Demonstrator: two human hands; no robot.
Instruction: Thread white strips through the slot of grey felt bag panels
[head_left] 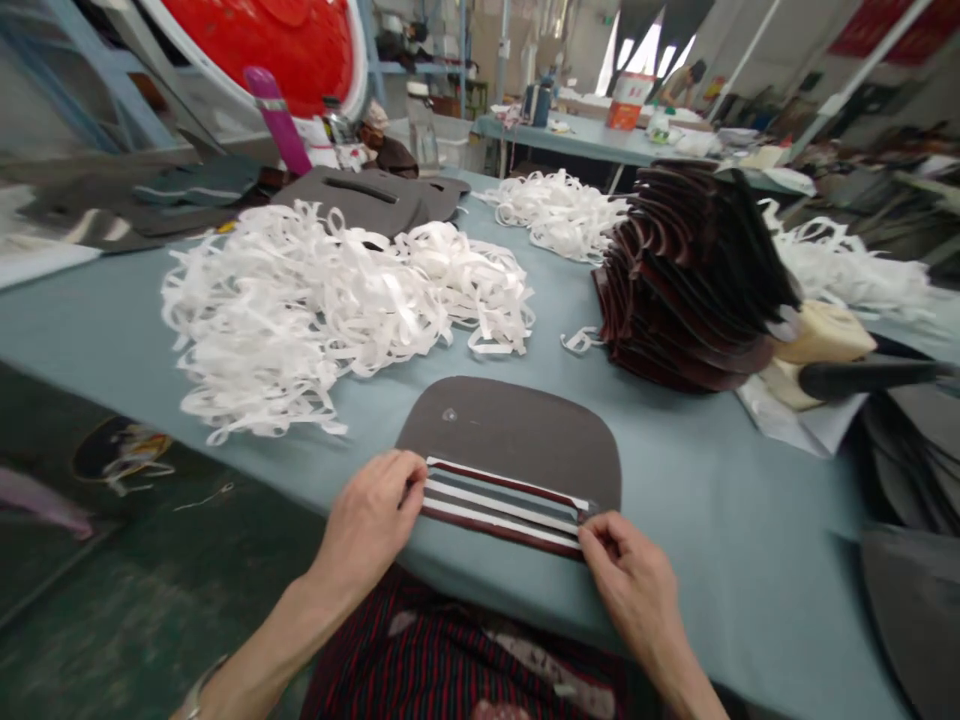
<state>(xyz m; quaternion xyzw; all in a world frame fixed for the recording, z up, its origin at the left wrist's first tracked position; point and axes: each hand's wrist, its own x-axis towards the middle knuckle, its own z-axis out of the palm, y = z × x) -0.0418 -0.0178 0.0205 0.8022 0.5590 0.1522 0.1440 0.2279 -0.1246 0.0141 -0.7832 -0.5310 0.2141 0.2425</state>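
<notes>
Two hands closed: your left hand [367, 525] and right hand [634, 585] pinched the ends of the white-and-maroon strips [502, 505] | dark grey panel [510, 430] lay at 12 o'clock on the blue-grey table [712, 560] | strips looked light, limp; you held their ends

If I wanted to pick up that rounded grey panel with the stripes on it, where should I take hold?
Probably by the bare curved far rim of the grey panel, coming from above on the far side. It lies flat on the table, so that rim lifts easily, while the striped strips and the left hand and right hand occupy the near edge.
</notes>
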